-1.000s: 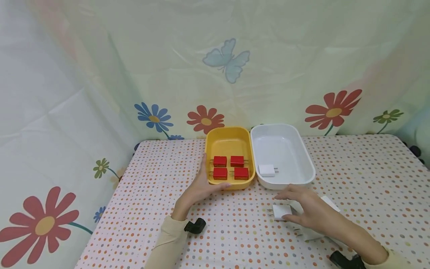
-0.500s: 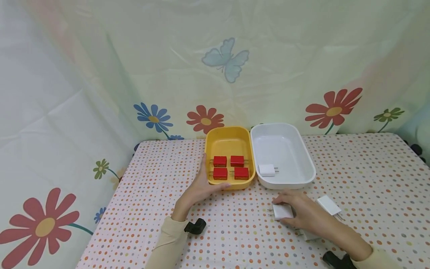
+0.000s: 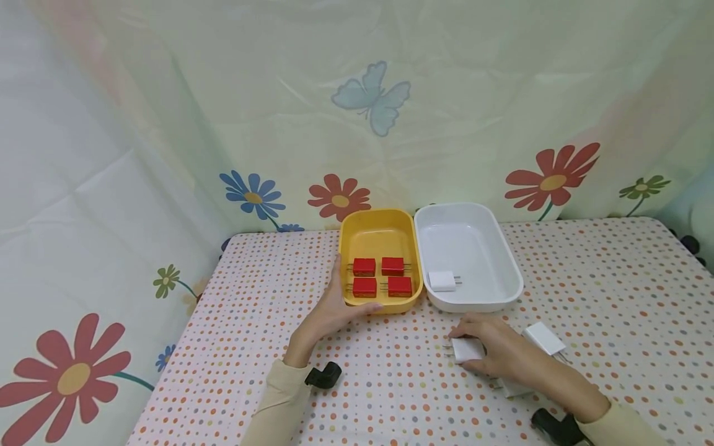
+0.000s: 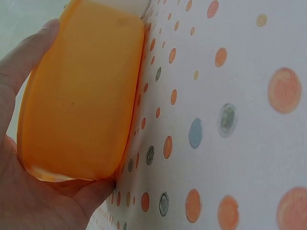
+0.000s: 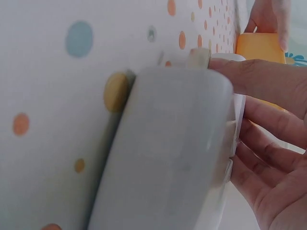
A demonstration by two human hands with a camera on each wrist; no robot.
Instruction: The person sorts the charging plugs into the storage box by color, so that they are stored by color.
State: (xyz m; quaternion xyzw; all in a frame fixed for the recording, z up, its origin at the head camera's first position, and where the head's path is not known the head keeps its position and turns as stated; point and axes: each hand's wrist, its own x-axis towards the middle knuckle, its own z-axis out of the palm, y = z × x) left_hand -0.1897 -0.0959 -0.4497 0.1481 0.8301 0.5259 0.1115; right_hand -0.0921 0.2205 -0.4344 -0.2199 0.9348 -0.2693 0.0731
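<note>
On the left, my left hand (image 3: 329, 310) holds the near left corner of a yellow tray (image 3: 376, 238), thumb along its front and fingers along its side. In the left wrist view the tray wall (image 4: 81, 96) fills the grasp. Several red plug chargers (image 3: 364, 287) lie in that tray in two rows. My right hand (image 3: 504, 350) pinches a white plug charger (image 3: 467, 351) between thumb and fingers, its prongs pointing left. Beside that hand lies another white charger (image 3: 543, 339); one more (image 3: 514, 389) is partly hidden beneath the hand. A blurred white charger (image 5: 163, 143) looms close in the right wrist view.
A white tray (image 3: 465, 241) stands against the yellow tray's right side, with one white charger (image 3: 442, 281) in its near left corner. Both sit on a dotted tablecloth (image 3: 390, 384). A flowered curtain (image 3: 446, 124) hangs behind the table's back edge.
My right hand has closed its thumb and fingers on the white charger, its wrist shifting slightly left and uncovering the charger on the right. The left hand stays on the yellow tray.
</note>
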